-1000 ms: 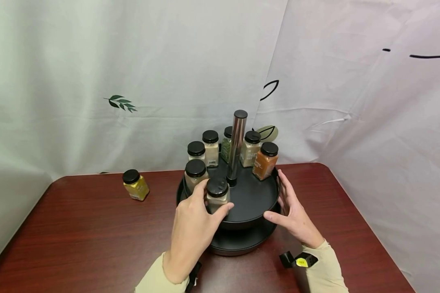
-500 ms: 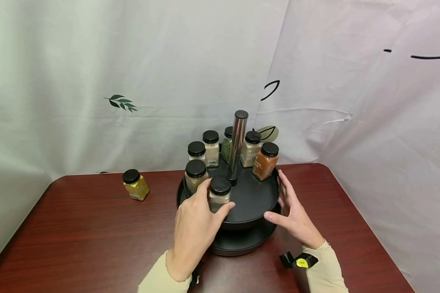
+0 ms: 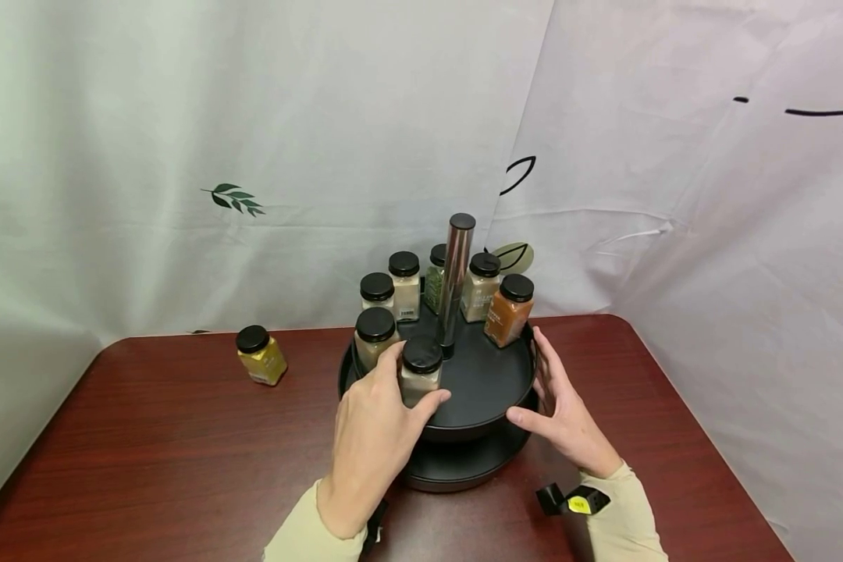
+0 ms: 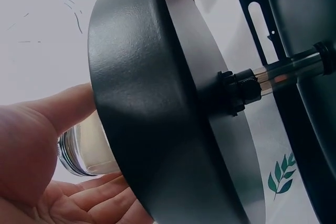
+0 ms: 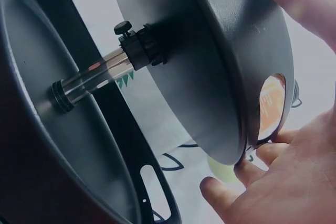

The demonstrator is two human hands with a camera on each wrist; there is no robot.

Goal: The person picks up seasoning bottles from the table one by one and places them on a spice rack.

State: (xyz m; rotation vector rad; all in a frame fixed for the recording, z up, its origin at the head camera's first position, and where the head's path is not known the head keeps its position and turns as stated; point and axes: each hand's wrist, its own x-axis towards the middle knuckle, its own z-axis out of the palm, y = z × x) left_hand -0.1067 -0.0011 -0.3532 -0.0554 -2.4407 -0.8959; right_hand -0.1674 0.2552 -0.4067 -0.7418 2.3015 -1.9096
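My left hand (image 3: 372,429) holds a spice jar (image 3: 420,387) with a black lid and pale contents, thumb at its front and fingers behind. The jar stands at the front left of the upper tray (image 3: 481,390) of a black two-tier spice rack. In the left wrist view, the tray wall partly covers the jar (image 4: 94,148). Against the tray's outer right side rests my right hand (image 3: 569,425), its thumb and fingers spread along the wall. The right wrist view shows these fingertips (image 5: 249,171) beside an oval handle opening.
Several jars line the upper tray's left and back, with an orange jar (image 3: 509,311) at the right. A metal post (image 3: 456,281) rises from its middle. Below is the lower tray (image 3: 464,473). A yellow jar (image 3: 262,357) lies tilted on the brown table (image 3: 204,437), with a white curtain (image 3: 309,117) behind.
The left hand has shifted slightly right with the pale jar, which now sits a little farther inside the tray rim. My right hand has stayed in place.
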